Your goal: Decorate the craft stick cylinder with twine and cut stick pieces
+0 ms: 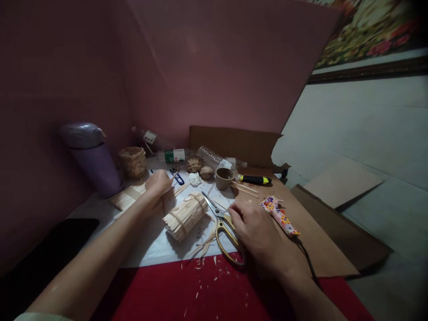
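Left hand (pixel 159 185) fisted, outstretched; right hand (pixel 254 225) palm-down, fingers loose.

Stick bundle (pixel 186 216) lies left of scissors (pixel 223 227), cup (pixel 224 178) behind.

left hand (pixel 159 185) on flat sticks (pixel 129 196) | right hand (pixel 256 229) touching scissors (pixel 219 219) | stick bundle (pixel 185 216) lying between them

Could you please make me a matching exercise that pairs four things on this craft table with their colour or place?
Things:
1. scissors
2. utility knife
3. flask
4. stick bundle

Descriptions:
A. purple, at the far left
B. yellow and black, right of the brown cup
C. gold handles, partly under the right hand
D. pale wood, tied, just left of the scissors

Pairs: 1-C; 2-B; 3-A; 4-D.
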The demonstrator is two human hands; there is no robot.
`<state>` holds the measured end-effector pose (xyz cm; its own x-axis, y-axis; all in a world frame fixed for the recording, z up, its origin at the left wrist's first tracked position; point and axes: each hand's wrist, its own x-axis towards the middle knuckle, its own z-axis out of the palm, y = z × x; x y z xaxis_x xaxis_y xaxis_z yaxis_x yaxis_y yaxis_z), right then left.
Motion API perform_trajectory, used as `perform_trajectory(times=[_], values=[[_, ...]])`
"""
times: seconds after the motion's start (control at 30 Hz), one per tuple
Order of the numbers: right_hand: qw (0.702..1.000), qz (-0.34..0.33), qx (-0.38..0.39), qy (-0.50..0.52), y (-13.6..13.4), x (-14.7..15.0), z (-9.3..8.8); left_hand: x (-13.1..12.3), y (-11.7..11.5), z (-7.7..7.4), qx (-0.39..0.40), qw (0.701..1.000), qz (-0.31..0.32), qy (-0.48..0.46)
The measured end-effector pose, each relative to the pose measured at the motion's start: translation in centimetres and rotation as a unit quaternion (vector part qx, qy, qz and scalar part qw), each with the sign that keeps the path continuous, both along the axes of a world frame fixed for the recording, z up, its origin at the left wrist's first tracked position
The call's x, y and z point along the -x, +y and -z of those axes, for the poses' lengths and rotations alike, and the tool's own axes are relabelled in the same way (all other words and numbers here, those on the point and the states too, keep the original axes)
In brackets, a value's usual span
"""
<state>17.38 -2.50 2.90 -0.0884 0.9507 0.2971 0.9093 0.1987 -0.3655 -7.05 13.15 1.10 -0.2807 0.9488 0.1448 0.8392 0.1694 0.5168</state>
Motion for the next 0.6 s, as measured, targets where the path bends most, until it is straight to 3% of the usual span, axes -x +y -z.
perform_trajectory(times=[0.1,0.23,0.3,0.4,0.47,0.53,0.6], values=[[0.994,-0.003,0.086,-0.071,-1.5,-0.4,0.2,0.2,-0.8,-1.2,-0.060,0.995,0.015,-0.073],[0.988,-0.023,0.130,-0.086,-2.2,-0.3,1.7,-0.8,-4.1,-3.0,-0.133,0.971,0.056,-0.191],[0.988,-0.035,0.137,-0.059,-1.9,-0.3,2.1,-1.5,-6.4,-3.6,-0.178,0.901,0.103,-0.383],[0.979,-0.034,0.185,0.075,-1.0,-0.6,2.0,-2.2,-9.2,-3.7,-0.188,0.835,0.125,-0.501],[0.940,-0.025,0.247,0.235,-0.7,-1.0,1.7,-2.1,-10.3,-3.3,-0.200,0.819,0.113,-0.525],[0.871,-0.021,0.300,0.389,-1.1,-1.5,1.4,-1.6,-10.7,-2.8,-0.192,0.807,0.100,-0.549],[0.811,-0.036,0.332,0.481,-2.2,-2.1,1.0,-1.0,-10.7,-2.4,-0.173,0.786,0.087,-0.587]])
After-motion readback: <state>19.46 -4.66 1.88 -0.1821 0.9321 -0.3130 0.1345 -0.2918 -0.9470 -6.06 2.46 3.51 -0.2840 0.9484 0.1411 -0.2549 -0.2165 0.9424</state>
